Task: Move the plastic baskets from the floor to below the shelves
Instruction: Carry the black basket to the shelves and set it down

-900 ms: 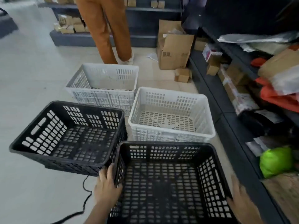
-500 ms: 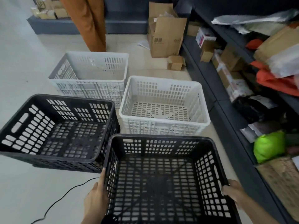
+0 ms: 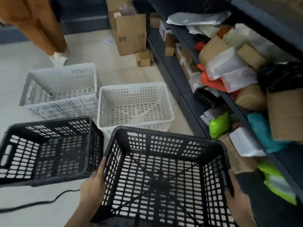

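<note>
- Gripping the near black basket (image 3: 165,174) by both side walls, the left hand (image 3: 93,185) wraps the left rim and the right hand (image 3: 237,200) clasps the right rim; half a second ago the right hand only touched that wall low down.
- The basket now sits closer to the dark shelving (image 3: 193,102) on the right than before; whether it is off the floor cannot be told.
- The view has swung right, showing more of the shelves' parcels and bags.
- The person in orange trousers (image 3: 37,25) has stepped, a white shoe (image 3: 59,57) now showing.
- Black baskets: two, the held one and a second black basket (image 3: 47,149) just to its left.
- White baskets: two, a near white basket (image 3: 134,105) touching the held one's far rim, and a far white basket (image 3: 60,90) beside it.
- One black cable (image 3: 41,201) lies on the floor.
- One large open cardboard box (image 3: 129,33), with a small box (image 3: 144,58) beside it.
</note>
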`<state>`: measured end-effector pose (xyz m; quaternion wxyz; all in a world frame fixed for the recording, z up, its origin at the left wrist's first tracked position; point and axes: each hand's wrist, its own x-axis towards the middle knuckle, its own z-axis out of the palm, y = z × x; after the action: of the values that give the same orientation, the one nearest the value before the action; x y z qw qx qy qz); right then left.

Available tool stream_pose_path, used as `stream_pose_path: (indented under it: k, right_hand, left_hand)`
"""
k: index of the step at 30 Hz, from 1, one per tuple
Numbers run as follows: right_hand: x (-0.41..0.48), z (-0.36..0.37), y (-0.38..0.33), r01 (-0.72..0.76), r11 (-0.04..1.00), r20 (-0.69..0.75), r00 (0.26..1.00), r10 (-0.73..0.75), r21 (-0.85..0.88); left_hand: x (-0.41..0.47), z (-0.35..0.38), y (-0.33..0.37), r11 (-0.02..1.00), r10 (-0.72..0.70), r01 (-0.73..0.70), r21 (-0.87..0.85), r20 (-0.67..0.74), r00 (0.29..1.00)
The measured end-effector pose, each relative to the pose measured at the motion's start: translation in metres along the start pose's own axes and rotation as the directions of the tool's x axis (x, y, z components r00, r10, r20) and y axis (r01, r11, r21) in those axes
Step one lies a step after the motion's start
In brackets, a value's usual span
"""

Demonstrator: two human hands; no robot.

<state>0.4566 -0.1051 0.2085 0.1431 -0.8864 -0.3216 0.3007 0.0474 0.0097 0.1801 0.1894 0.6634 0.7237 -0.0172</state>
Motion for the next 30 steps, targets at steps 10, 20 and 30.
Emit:
stream_pose_path:
  k: [10,20,30]
  right_hand:
    - [-0.100,-0.097,-0.017,-0.206,0.962,-0.234,0.941,0.245,0.178]
    - [-0.249,-0.150,-0.013,-0.277,0.839,-0.404,0.777,0.482,0.468]
    - [-0.358,-0.171,0.060,-0.288,0.760,-0.528,0.576,0.624,0.583]
  left_hand:
    - [0.013,-0.123,0.090,0.935,0.303,-0.308,-0.175,-0.057,0.951]
    - [0.001,-0.231,0.190,0.828,0.518,-0.533,-0.175,-0.125,0.846]
    - [-0.095,-0.184,0.265,0.678,0.720,-0.706,-0.204,-0.006,0.694]
